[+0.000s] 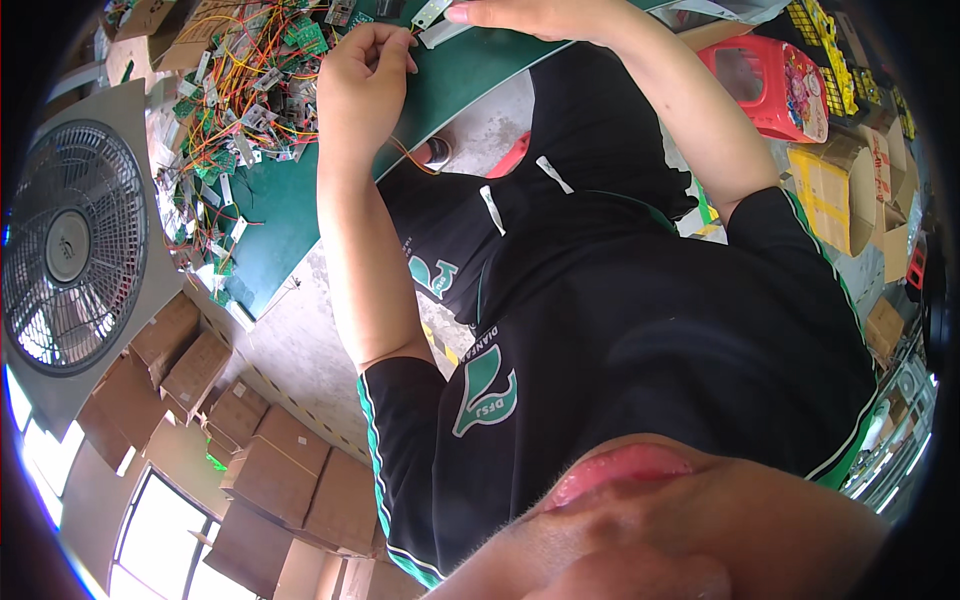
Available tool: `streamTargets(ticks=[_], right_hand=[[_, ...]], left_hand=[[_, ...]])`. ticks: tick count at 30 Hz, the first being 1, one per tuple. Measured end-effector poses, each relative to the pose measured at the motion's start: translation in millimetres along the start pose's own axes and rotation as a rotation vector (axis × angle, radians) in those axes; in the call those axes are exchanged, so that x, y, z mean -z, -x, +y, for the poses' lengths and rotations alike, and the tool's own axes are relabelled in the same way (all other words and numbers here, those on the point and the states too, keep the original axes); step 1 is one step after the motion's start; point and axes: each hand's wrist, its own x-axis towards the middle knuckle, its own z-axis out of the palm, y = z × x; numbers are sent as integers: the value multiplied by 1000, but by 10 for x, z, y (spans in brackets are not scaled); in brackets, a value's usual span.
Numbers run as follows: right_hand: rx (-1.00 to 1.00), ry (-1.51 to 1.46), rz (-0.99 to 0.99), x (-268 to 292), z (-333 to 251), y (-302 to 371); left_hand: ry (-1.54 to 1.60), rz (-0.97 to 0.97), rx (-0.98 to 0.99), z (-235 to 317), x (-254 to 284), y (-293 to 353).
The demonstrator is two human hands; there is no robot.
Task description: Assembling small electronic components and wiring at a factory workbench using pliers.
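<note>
Seen from above, a person in a black shirt works at a green desk (270, 250) with both bare hands near the top edge. A small pale part (445, 33) lies between them: the left hand (368, 62) curls just beside its left end, and the right hand (530, 14) brings a thumb tip against it. Whether either grip pinches anything I cannot tell. Wired circuit boards (255, 105) heap on the desk's left. Around the room are a large fan (70, 245), cardboard boxes (280, 460) and a red plastic stool (778, 85).
</note>
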Motion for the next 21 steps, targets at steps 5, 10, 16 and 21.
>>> streamTargets(ticks=[5, 10, 16, 21], right_hand=[[-58, -260, 64, -127, -81, -22], [-130, -491, 91, -164, -197, 5], [-10, -270, 261, -302, -125, -48], [-179, -472, 228, -144, -293, 51]], left_hand=[[51, -61, -21, -11, 13, 15], [161, -66, 9, 78, 10, 58], [150, -33, -76, 7, -20, 32], [142, -22, -128, -23, -30, 42]])
